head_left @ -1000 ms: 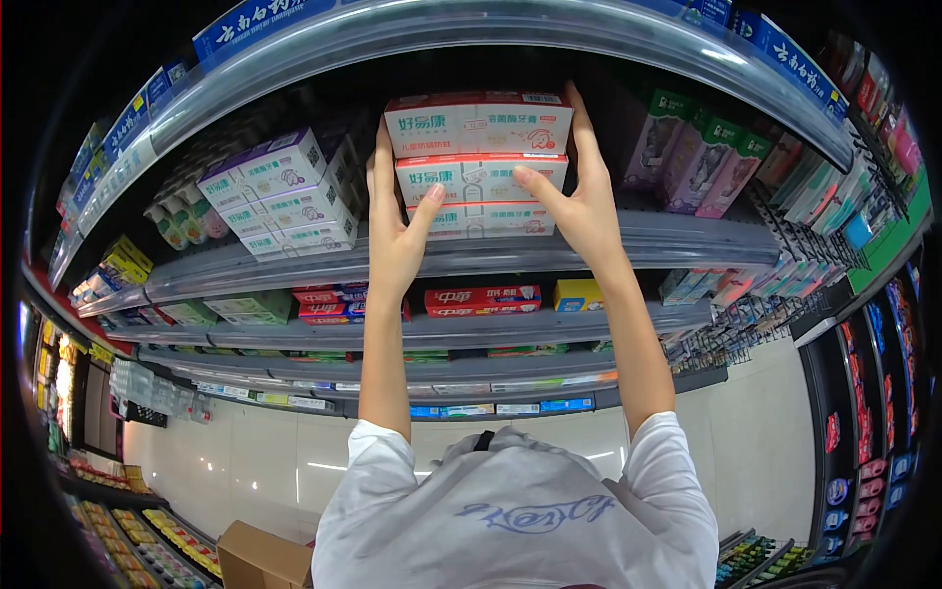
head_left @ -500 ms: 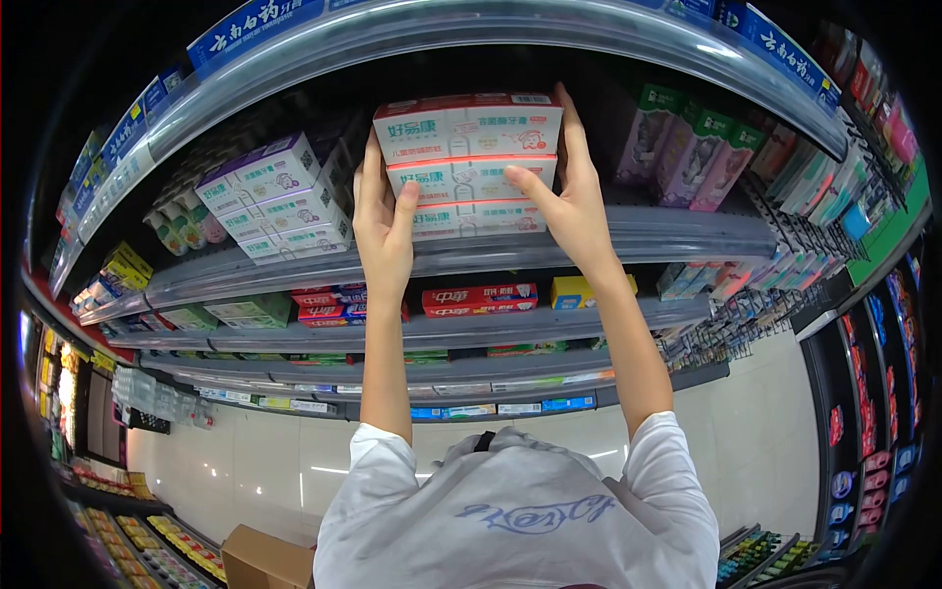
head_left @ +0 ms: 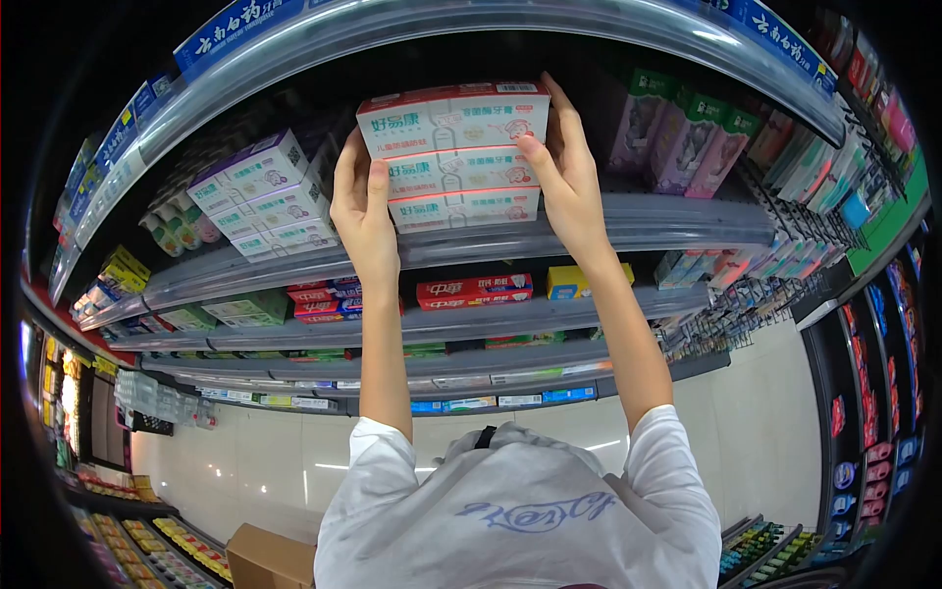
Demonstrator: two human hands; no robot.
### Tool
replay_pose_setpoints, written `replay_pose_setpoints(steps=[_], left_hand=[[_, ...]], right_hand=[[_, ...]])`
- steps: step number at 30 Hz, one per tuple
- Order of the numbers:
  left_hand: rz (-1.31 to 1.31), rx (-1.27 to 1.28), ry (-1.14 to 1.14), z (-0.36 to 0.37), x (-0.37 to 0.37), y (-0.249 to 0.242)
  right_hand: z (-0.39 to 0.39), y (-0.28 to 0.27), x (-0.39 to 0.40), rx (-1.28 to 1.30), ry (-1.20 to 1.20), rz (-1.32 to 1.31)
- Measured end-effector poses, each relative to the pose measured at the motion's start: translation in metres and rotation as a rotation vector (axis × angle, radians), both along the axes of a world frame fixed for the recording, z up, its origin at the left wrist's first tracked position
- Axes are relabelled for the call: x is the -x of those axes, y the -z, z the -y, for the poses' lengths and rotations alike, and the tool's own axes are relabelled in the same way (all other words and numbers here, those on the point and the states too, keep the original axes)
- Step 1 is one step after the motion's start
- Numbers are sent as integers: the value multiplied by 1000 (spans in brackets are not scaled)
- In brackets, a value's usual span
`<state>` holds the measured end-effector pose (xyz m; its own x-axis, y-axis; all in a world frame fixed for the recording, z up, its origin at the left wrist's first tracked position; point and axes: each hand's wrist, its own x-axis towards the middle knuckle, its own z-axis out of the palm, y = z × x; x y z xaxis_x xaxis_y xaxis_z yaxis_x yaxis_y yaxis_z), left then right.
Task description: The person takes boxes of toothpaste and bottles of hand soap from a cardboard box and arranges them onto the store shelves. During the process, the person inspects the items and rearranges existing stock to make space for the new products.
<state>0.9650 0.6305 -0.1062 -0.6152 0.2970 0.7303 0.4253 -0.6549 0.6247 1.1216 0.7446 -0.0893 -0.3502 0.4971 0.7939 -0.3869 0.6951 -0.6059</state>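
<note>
A stack of three white-and-red toothpaste boxes (head_left: 451, 172) sits on the upper shelf, front panels facing me. My left hand (head_left: 365, 206) is pressed along the stack's left side, its thumb upright at the front left edge of the middle box. On the opposite side, my right hand (head_left: 567, 172) has its fingers along the right ends and its thumb on the front, near the seam between the top and middle boxes. The top box juts slightly left of those under it. Parts of both hands' fingers are hidden behind the boxes.
Purple-and-white toothpaste boxes (head_left: 260, 196) are stacked to the left. Pink and purple packs (head_left: 677, 137) stand to the right. The shelf edge above (head_left: 471, 44) arches over my hands. Red toothpaste boxes (head_left: 475, 291) lie one shelf lower. A cardboard box (head_left: 270, 558) is on the floor.
The top boxes have shifted left, lining up more with the bottom one. My left hand has moved left, and my right thumb has slid up the front.
</note>
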Motion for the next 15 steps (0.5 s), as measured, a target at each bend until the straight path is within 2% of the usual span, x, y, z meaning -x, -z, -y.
replay_pose_setpoints(steps=[9,15], left_hand=[[45,-25,49,2,-5,-2],[-21,76,8,6,-6,0]], right_hand=[[1,-1,-2,-1,-16,1],[-5,12,-5,-93,64,-9]])
